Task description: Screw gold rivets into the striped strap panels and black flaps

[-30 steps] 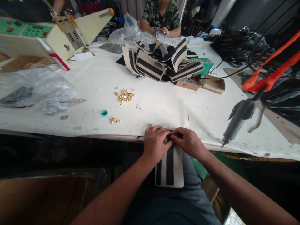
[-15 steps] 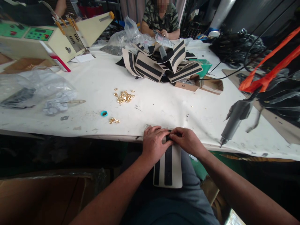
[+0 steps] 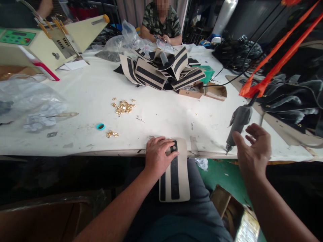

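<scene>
My left hand (image 3: 157, 155) presses down on the top of a beige piece with black stripes (image 3: 175, 178) that hangs from the table's near edge over my lap. Its thumb lies beside a small dark fitting (image 3: 174, 147) on the middle stripe. My right hand (image 3: 252, 148) is in the air to the right with its fingers spread and nothing in it. It is close to a grey electric screwdriver (image 3: 238, 122) that hangs tip down over the table edge.
A heap of striped pieces (image 3: 161, 69) lies at mid table, with a person in camouflage seated behind it. Gold fittings (image 3: 123, 107), a blue ring (image 3: 100, 126), cardboard boxes (image 3: 204, 90), plastic bags (image 3: 30, 104) and a cream machine (image 3: 45, 43) are on the white table (image 3: 164, 114). Orange straps (image 3: 272, 64) hang at right.
My right hand has left the striped piece and moved right and up to the hanging screwdriver, opening. The left hand stays on the piece. The camera has turned a little to the right.
</scene>
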`<control>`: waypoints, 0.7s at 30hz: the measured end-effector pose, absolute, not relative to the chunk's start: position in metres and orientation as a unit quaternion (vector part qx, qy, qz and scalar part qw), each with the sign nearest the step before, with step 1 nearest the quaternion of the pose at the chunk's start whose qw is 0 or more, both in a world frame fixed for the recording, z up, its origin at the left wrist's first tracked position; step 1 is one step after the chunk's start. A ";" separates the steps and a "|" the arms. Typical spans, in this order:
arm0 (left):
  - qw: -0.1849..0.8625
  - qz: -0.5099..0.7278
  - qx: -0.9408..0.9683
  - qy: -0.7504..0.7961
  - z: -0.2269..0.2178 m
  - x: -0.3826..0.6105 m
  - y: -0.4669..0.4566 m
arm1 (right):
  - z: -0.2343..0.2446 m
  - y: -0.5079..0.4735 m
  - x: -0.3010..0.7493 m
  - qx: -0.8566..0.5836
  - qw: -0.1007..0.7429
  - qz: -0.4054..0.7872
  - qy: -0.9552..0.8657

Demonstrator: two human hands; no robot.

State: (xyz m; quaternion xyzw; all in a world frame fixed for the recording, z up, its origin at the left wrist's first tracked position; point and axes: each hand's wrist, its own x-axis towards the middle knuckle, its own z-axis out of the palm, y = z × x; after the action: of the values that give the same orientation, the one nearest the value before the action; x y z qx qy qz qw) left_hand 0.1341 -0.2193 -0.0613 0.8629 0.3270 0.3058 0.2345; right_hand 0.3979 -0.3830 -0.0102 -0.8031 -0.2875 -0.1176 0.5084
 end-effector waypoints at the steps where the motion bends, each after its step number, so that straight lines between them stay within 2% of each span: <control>1: 0.234 0.304 0.863 0.328 -0.061 0.134 -0.219 | -0.011 -0.381 0.409 -0.807 0.512 -0.105 -0.274; 6: 0.241 0.309 0.861 0.325 -0.060 0.135 -0.220 | -0.012 -0.368 0.440 -0.841 0.492 0.083 -0.208; 10: 0.243 0.314 0.857 0.327 -0.061 0.135 -0.221 | -0.008 -0.366 0.435 -0.782 0.565 0.189 -0.185; 17: 0.232 0.319 0.863 0.316 -0.063 0.134 -0.220 | 0.028 -0.336 0.348 -0.568 0.724 0.243 -0.305; 21: 0.227 0.309 0.866 0.320 -0.063 0.134 -0.221 | 0.032 -0.302 0.300 -0.504 0.741 0.268 -0.353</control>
State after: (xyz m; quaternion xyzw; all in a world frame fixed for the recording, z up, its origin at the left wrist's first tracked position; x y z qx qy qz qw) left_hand 0.1337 -0.2208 -0.0628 0.8661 0.3204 0.3091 0.2271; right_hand 0.2998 -0.3015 0.0318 -0.5042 -0.3526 0.2684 0.7412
